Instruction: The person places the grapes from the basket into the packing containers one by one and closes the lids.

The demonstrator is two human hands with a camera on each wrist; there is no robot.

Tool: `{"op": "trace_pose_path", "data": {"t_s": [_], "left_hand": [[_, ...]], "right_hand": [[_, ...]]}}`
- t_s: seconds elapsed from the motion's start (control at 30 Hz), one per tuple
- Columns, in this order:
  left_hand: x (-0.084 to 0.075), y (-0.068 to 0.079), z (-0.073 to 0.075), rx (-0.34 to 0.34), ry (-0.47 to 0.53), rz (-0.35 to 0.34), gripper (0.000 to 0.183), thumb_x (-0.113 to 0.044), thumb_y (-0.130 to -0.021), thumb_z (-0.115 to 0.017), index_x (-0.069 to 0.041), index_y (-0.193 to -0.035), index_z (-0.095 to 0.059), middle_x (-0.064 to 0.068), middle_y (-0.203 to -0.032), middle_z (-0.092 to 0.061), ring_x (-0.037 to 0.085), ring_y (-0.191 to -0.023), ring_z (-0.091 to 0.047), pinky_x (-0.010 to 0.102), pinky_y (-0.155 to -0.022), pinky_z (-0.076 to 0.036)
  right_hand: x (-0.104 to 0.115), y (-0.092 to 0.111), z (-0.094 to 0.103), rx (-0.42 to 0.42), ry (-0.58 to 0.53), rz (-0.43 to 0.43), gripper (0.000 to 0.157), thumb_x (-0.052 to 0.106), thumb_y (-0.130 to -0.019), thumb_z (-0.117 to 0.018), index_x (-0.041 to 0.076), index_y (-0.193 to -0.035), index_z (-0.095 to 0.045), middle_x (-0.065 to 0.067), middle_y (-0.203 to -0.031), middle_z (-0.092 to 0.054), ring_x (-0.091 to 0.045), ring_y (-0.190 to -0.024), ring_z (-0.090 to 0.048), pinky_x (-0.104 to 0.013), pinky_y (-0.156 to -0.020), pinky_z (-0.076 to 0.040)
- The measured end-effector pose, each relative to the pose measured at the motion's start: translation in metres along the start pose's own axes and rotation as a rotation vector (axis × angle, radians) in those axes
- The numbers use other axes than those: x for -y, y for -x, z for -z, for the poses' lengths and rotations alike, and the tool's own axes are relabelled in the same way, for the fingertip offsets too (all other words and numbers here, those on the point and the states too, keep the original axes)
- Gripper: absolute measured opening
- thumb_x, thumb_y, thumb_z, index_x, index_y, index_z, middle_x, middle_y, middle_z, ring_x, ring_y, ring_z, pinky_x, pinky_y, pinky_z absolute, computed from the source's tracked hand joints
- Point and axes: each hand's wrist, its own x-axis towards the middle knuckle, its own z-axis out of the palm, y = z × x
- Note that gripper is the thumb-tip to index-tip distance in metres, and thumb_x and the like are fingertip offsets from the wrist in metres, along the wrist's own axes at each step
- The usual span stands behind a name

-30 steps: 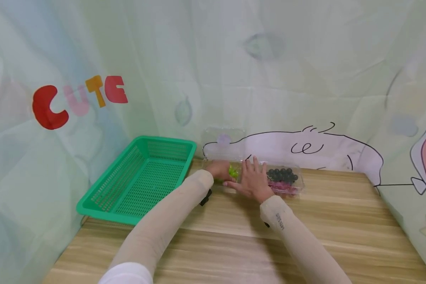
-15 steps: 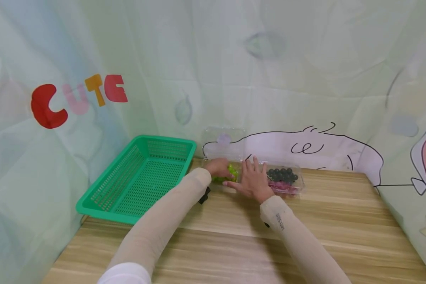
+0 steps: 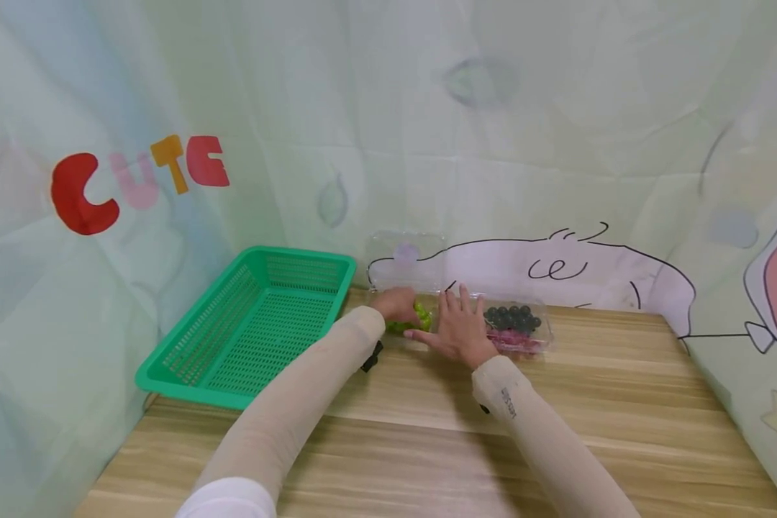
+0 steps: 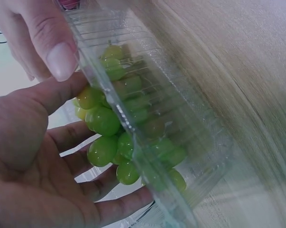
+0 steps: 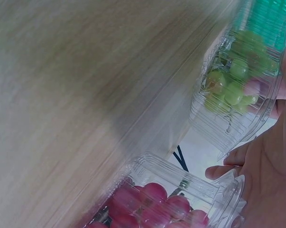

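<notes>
A bunch of green grapes (image 4: 105, 121) lies in a clear plastic box (image 5: 218, 128) whose lid (image 3: 378, 252) stands raised against the backdrop. My left hand (image 3: 396, 305) reaches into this box. In the left wrist view its thumb and fingers (image 4: 121, 206) curl around the bunch from above. My right hand (image 3: 458, 329) lies with straight, spread fingers between this box and a second clear box (image 3: 547, 327), its thumb (image 4: 62, 61) at the first box's rim. Dark grapes (image 3: 513, 318) and red grapes (image 5: 154, 206) fill the second box.
A green plastic basket (image 3: 249, 396) with slotted sides stands on the wooden table (image 3: 421, 460) to the left of the boxes. Behind them hangs a printed cloth backdrop (image 3: 388, 144), close to the table's back edge.
My left hand has shifted slightly left and lifted a little, so more of the green grapes show below it. The right hand stays in place on the boxes.
</notes>
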Motion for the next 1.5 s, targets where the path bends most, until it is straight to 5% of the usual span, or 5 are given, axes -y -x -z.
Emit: {"op": "trace_pose_path", "data": {"t_s": [0.37,0.87,1.5], "left_hand": [[0.0008,-0.0067,-0.0026,0.007,-0.079,-0.003,0.026,-0.029,-0.092,-0.076,-0.01,-0.078,-0.065,-0.002,-0.066,-0.051,0.012,-0.06,-0.047,0.024,-0.055,-0.04],[-0.0036,0.0021,0.0015,0.043,-0.066,0.015,0.023,-0.028,-0.094,-0.073,-0.007,-0.086,-0.07,0.001,-0.072,-0.056,0.014,-0.064,-0.05,0.025,-0.059,-0.044],[-0.0016,-0.0011,-0.0058,-0.007,-0.087,0.017,0.023,-0.029,-0.093,-0.075,-0.008,-0.087,-0.068,0.0,-0.072,-0.055,0.014,-0.064,-0.049,0.025,-0.059,-0.042]], "right_hand": [[0.0005,-0.0016,0.0,0.004,0.027,-0.004,0.122,0.095,-0.08,-0.03,0.001,-0.157,-0.029,-0.018,-0.162,-0.034,-0.043,-0.153,-0.017,-0.07,-0.117,-0.019],[0.0001,-0.0005,-0.0008,0.006,0.023,0.001,0.121,0.095,-0.081,-0.03,0.0,-0.157,-0.03,-0.019,-0.161,-0.034,-0.043,-0.153,-0.018,-0.071,-0.117,-0.018],[0.0,-0.0006,-0.0019,0.007,0.024,-0.003,0.121,0.094,-0.081,-0.029,0.001,-0.157,-0.03,-0.019,-0.161,-0.035,-0.043,-0.153,-0.017,-0.071,-0.117,-0.018]]}}
